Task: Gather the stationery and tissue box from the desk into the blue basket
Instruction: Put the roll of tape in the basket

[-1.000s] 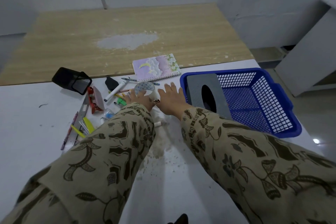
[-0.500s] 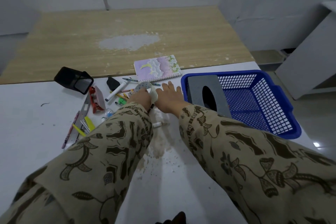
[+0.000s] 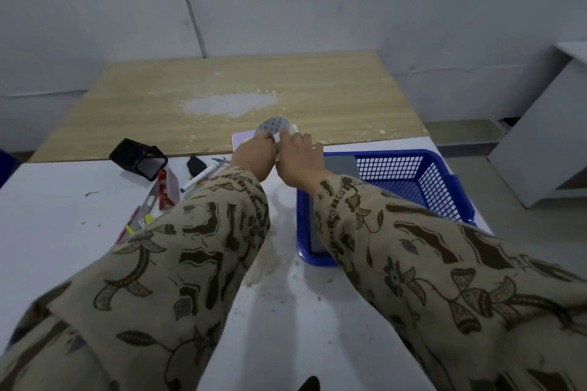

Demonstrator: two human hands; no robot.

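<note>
Both my hands hold up a round roll of patterned tape (image 3: pixel 273 127) above the white desk. My left hand (image 3: pixel 255 154) grips its left side and my right hand (image 3: pixel 298 157) grips its right side. The blue basket (image 3: pixel 438 181) sits just to the right, with the grey tissue box (image 3: pixel 341 165) inside it, mostly hidden by my right arm. The notebook (image 3: pixel 237 140) lies behind my hands, largely covered. Pens and a white marker (image 3: pixel 198 178), a ruler (image 3: pixel 151 201) and a red stapler (image 3: pixel 165 189) lie scattered at the left.
A black mesh pen holder (image 3: pixel 139 159) lies tipped over at the left. A wooden desk (image 3: pixel 333 98) with a worn patch adjoins the white desk (image 3: pixel 63 232) at the back. A grey cabinet (image 3: pixel 549 143) stands to the right.
My hands lifted the tape roll off the desk and raised it upward and slightly toward the basket. The view also tilted up.
</note>
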